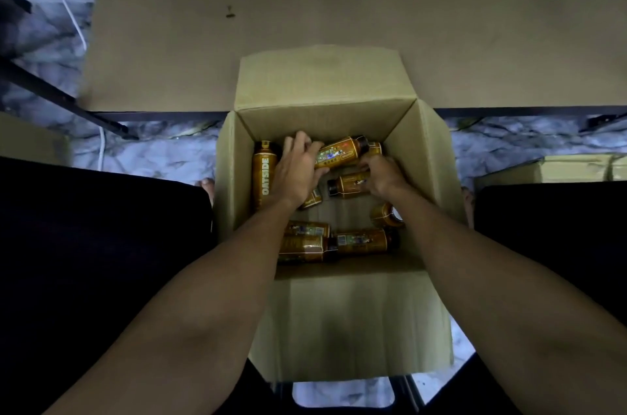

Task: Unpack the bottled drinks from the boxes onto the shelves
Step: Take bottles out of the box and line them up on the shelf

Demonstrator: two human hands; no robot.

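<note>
An open cardboard box [342,319] stands between my knees, with several brown bottled drinks lying loose inside. My left hand [296,170] reaches into the far part of the box and grips the base end of one bottle [342,151] that lies on top. My right hand [383,173] is curled over another bottle [347,184] just below it. A tall bottle marked OATSIDE [264,173] lies along the box's left wall. More bottles [359,241] lie at the near end. Beyond the box is a low shelf [339,7] covered with cardboard.
My dark-clothed legs [101,245] flank the box on both sides. A second cardboard box [576,168] sits at the right edge, another at the far left. The floor is pale marble. A black metal rack frame [51,92] and a white cable are at the left.
</note>
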